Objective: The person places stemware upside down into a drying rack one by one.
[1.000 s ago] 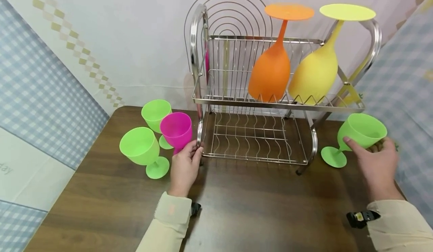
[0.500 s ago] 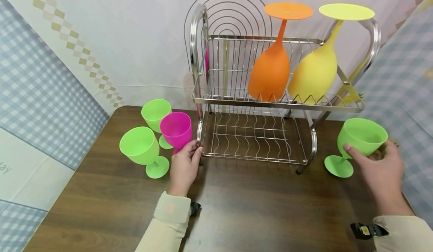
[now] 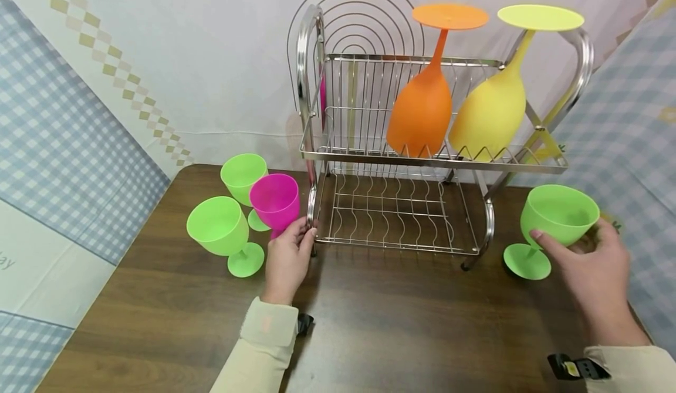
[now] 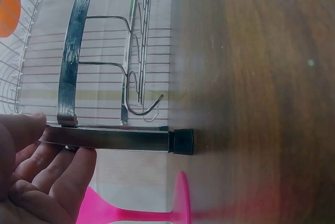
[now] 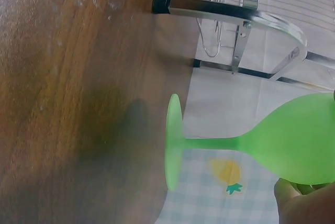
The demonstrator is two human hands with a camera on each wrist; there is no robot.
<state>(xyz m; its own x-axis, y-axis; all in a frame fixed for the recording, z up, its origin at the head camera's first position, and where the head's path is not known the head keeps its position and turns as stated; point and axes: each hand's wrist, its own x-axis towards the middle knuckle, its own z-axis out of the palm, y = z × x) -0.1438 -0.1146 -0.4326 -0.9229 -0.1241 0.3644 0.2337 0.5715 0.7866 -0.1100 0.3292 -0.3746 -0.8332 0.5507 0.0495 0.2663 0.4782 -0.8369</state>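
My left hand (image 3: 287,261) grips the left front leg (image 4: 115,139) of a two-tier metal dish rack (image 3: 369,159), thumb on one side and fingers on the other. Just left of that hand stands a pink goblet (image 3: 274,199). My right hand (image 3: 597,273) holds a green goblet (image 3: 554,223) by its bowl, right of the rack. This goblet is upright, and its round foot (image 5: 174,140) is close over the table in the right wrist view. On the upper tier an orange goblet (image 3: 421,111) and a yellow goblet (image 3: 490,114) sit upside down.
Two more green goblets (image 3: 216,229) stand upright on the wooden table (image 3: 391,328), left of the pink one. The rack's lower tier (image 3: 391,212) has wavy wires. Behind the table hangs a pale cloth (image 3: 232,76), with blue checks at both sides.
My right hand with the green goblet has moved a little toward me, and the goblet is held more upright. My left hand stays on the rack leg.
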